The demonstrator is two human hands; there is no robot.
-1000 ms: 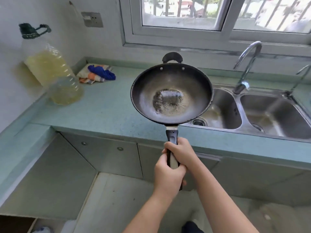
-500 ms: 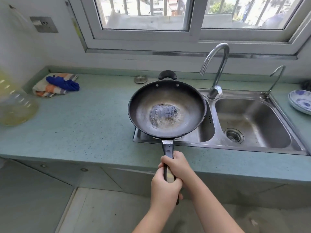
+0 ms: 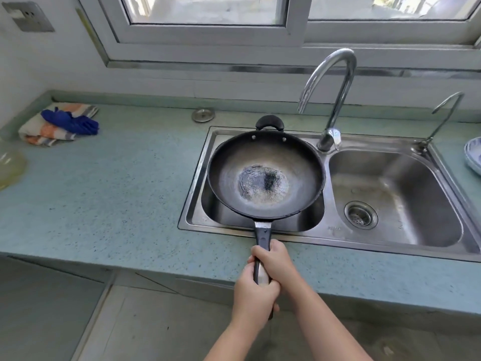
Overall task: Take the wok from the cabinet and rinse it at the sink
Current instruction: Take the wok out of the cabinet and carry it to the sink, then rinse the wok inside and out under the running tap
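A dark wok [image 3: 265,155] with a worn grey patch in its middle hangs level over the left basin of a steel double sink [image 3: 197,178]. Both hands grip its long black handle. My left hand [image 3: 253,293] holds the near end, and my right hand [image 3: 274,261] is wrapped just ahead of it, close to the counter's front edge. A small black loop handle sticks out at the wok's far side. The tall curved faucet [image 3: 335,100] stands behind the divider, its spout above and right of the wok. No water runs.
A teal counter [image 3: 117,183] runs left of the sink. On it lie a folded cloth with a blue rag [image 3: 59,123], a metal sink strainer [image 3: 203,114] and part of an oil bottle [image 3: 10,165]. A small second tap [image 3: 440,118] and a blue-white plate [image 3: 473,155] are at right.
The wok has travelled right and away from me, from above the counter to above the left basin. Both hands keep their grip on the handle, and my view has shifted right.
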